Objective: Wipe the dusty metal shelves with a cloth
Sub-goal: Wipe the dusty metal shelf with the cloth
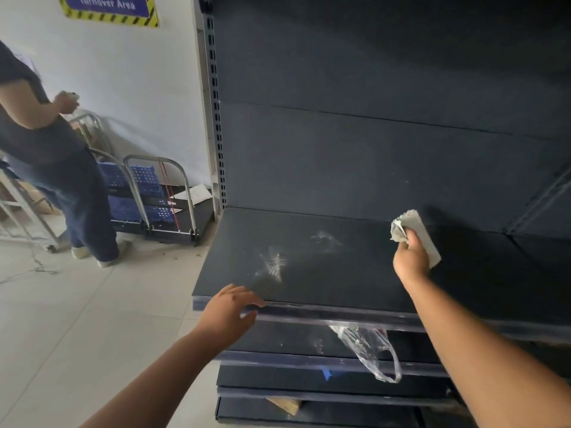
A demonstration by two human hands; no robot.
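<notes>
A dark metal shelf (324, 273) runs across the middle of the head view, with pale dust smears (273, 262) left of centre. My right hand (409, 257) is shut on a folded grey-white cloth (423, 239), which lies against the shelf near its back right. My left hand (230, 307) rests with its fingers spread on the shelf's front edge at the left and holds nothing. Lower shelves (309, 344) of the same dark metal sit beneath.
A clear plastic bag (370, 350) hangs off the shelf below. Another person (52, 156) stands at the left on the tiled floor, beside folded trolleys (167, 205) and blue crates (136, 193) against the white wall. A slotted upright (216, 118) borders the shelf unit's left side.
</notes>
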